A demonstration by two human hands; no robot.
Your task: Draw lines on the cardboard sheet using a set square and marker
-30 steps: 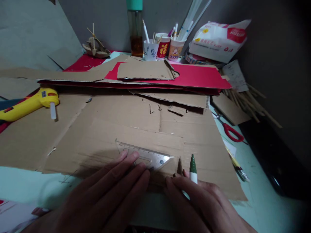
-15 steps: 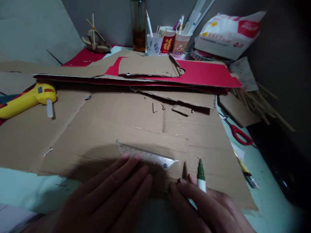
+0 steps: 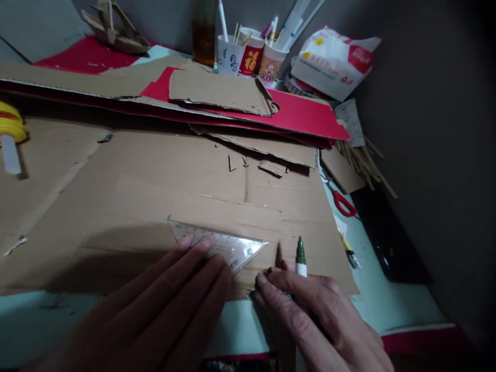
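My left hand (image 3: 166, 294) lies with its fingers stretched out, pressing on a clear plastic set square (image 3: 240, 245). The set square rests on a large brown cardboard sheet (image 3: 155, 170), near its front edge, and its lower left part is hidden under my fingers. To the right, my right hand (image 3: 321, 310) is closed around a white marker with a green tip (image 3: 300, 254). The marker's tip points up, away from me, and its lower end is hidden in the hand. The fingertips are close to the cardboard's front edge.
Behind lie stacked red and brown card pieces (image 3: 302, 116). Paper cups (image 3: 230, 54) with pens stand at the back. A yellow glue gun (image 3: 11, 124) is at left; at right are red-handled scissors (image 3: 344, 204), wooden sticks (image 3: 360, 160) and a black flat object (image 3: 383, 243).
The view has shifted, so the surroundings sit further left and the table's front edge shows. More of the set square is visible beside my left fingers. My right hand still holds the marker.
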